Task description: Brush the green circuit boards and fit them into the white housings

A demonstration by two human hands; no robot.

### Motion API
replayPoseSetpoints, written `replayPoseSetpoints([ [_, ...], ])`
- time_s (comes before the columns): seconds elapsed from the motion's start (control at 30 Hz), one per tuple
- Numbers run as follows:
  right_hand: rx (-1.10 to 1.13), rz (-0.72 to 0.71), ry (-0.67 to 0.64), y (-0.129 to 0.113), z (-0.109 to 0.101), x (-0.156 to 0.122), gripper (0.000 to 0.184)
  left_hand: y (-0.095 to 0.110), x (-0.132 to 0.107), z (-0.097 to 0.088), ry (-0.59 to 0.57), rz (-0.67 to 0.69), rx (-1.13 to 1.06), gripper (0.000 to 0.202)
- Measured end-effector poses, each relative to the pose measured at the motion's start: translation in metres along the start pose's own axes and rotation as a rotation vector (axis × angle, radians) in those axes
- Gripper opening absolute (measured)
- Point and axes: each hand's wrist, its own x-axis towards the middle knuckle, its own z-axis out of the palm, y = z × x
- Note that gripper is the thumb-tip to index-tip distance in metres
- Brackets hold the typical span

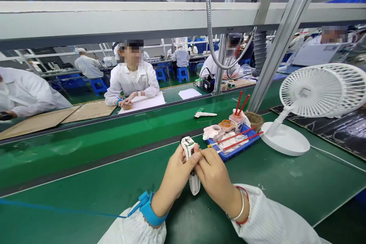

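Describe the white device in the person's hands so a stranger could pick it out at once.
On the green workbench, left of the white desk fan, sits a blue tray. Just in front of it, the left hand and right hand grip a long white device. Unlike the white piece lying farther back, it is held in both hands.

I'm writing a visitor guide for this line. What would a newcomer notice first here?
Front and centre, the left hand and right hand grip a white plastic device over the green workbench. Just beyond them sits a blue tray with red-handled tools, and a white desk fan stands to the right. A blue wrist strap circles the left wrist.
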Motion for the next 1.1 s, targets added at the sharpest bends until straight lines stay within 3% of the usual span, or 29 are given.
replayPoseSetpoints([
  [0.1, 0.031, 0.010, -0.013, -0.003, 0.003, -0.001, 0.029, -0.002, 0.000, 0.001, 0.069, -0.019, 0.014, 0.031],
  [0.23, 0.207, 0.094, 0.079, -0.004, 0.010, -0.005, 0.035, -0.001, -0.001, 0.003, 0.054, 0.022, -0.047, 0.027],
  [0.4, 0.630, 0.515, 0.188, -0.008, 0.022, -0.011, 0.038, -0.004, -0.002, 0.005, 0.046, 0.082, -0.087, 0.024],
  [0.53, 0.885, 0.743, -0.087, -0.020, 0.022, -0.010, 0.037, -0.008, -0.003, 0.006, 0.107, 0.075, -0.082, 0.025],
  [0.63, 0.984, 0.851, -0.268, -0.027, 0.019, -0.009, 0.048, -0.009, -0.005, 0.005, 0.123, -0.026, -0.032, 0.032],
  [0.77, 0.998, 0.892, -0.305, -0.027, 0.023, -0.011, 0.054, -0.008, -0.006, 0.004, 0.087, -0.145, -0.005, 0.040],
  [1.1, 1.032, 0.860, -0.292, -0.023, 0.030, -0.014, 0.043, -0.010, -0.004, 0.001, 0.059, -0.137, -0.051, 0.036],
])
